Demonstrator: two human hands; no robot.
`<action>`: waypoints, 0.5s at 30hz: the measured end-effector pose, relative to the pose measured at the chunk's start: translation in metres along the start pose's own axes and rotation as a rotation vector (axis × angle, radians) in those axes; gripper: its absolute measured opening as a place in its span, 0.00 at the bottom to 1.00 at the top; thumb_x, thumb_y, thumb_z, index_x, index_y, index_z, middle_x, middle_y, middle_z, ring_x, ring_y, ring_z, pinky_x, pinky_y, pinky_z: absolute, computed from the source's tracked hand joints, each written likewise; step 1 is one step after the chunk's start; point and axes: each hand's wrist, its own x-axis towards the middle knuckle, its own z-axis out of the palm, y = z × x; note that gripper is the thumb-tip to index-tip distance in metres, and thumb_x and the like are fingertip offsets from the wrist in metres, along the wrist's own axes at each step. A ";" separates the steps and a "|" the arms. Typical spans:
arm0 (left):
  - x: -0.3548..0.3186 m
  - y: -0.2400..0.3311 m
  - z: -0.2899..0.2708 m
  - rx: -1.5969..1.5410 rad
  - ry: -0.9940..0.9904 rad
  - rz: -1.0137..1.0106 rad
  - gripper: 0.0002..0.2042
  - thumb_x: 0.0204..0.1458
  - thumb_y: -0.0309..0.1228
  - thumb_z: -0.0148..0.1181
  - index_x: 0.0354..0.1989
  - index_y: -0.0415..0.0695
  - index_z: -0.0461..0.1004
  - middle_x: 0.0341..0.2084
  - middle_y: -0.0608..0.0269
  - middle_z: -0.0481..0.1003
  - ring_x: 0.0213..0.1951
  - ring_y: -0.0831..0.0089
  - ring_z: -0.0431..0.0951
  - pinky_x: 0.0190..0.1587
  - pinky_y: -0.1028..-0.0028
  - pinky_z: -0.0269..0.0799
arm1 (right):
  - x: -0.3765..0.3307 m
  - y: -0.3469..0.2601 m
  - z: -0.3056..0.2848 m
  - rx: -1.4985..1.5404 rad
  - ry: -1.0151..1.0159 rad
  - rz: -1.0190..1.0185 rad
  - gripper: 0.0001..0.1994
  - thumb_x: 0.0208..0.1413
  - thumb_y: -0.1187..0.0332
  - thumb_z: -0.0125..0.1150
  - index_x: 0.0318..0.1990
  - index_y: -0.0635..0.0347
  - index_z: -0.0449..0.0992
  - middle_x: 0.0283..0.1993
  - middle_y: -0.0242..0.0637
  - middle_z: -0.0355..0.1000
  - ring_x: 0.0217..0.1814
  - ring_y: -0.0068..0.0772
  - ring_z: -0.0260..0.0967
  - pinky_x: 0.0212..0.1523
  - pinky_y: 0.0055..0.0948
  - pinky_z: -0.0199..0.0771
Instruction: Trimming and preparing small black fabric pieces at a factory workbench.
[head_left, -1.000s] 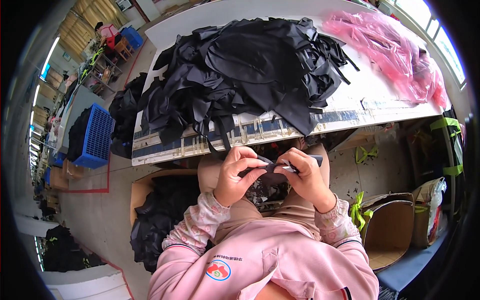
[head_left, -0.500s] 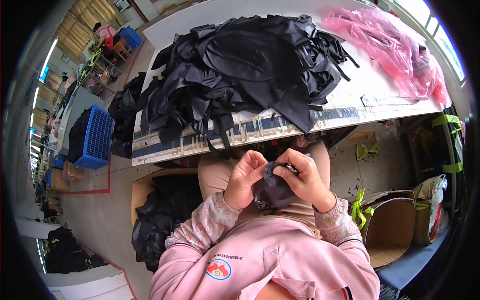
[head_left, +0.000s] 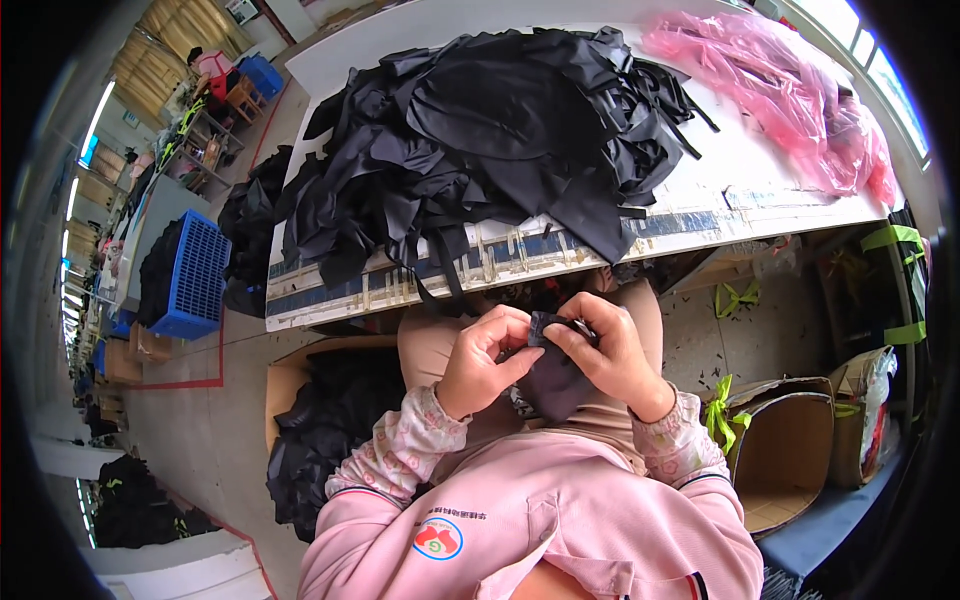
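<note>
Between my hands, above my lap, hangs a small black fabric piece with a stitched-looking upper edge. My right hand pinches that edge between thumb and fingers. At the fabric's left corner is my left hand, its thumb and fingertips closed on the edge. Part of the cloth is hidden behind my fingers. Just beyond my hands, a large heap of black fabric pieces covers much of the white table, some strips drooping over its front edge.
Pink plastic sheeting lies on the table's right. A cardboard box of black fabric stands at my left, an open cardboard box at my right. A blue crate is on the floor farther left. A person sits far back.
My left fingers have shifted slightly along the fabric's edge, the thumb now lower. The edge is turned flatter toward me, and the cloth hangs a little lower.
</note>
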 end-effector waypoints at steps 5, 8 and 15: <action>0.002 0.006 -0.005 -0.150 -0.106 -0.089 0.08 0.48 0.15 0.58 0.36 0.36 0.74 0.42 0.64 0.69 0.41 0.79 0.71 0.46 0.79 0.68 | -0.001 0.011 -0.002 0.256 -0.108 0.072 0.06 0.52 0.75 0.64 0.32 0.65 0.72 0.25 0.32 0.69 0.27 0.19 0.64 0.29 0.21 0.65; 0.000 0.002 -0.003 -0.412 -0.092 -0.117 0.09 0.48 0.13 0.57 0.38 0.36 0.75 0.44 0.63 0.69 0.44 0.78 0.72 0.48 0.78 0.69 | 0.003 0.012 -0.003 0.507 -0.155 0.142 0.05 0.52 0.77 0.63 0.34 0.64 0.72 0.30 0.26 0.70 0.32 0.14 0.63 0.34 0.18 0.66; -0.002 0.006 0.004 -0.411 -0.064 0.012 0.09 0.49 0.13 0.56 0.38 0.36 0.74 0.44 0.62 0.69 0.43 0.78 0.72 0.48 0.78 0.69 | 0.004 0.019 0.010 0.596 -0.177 0.164 0.09 0.51 0.77 0.64 0.38 0.64 0.70 0.36 0.29 0.68 0.39 0.20 0.65 0.40 0.20 0.66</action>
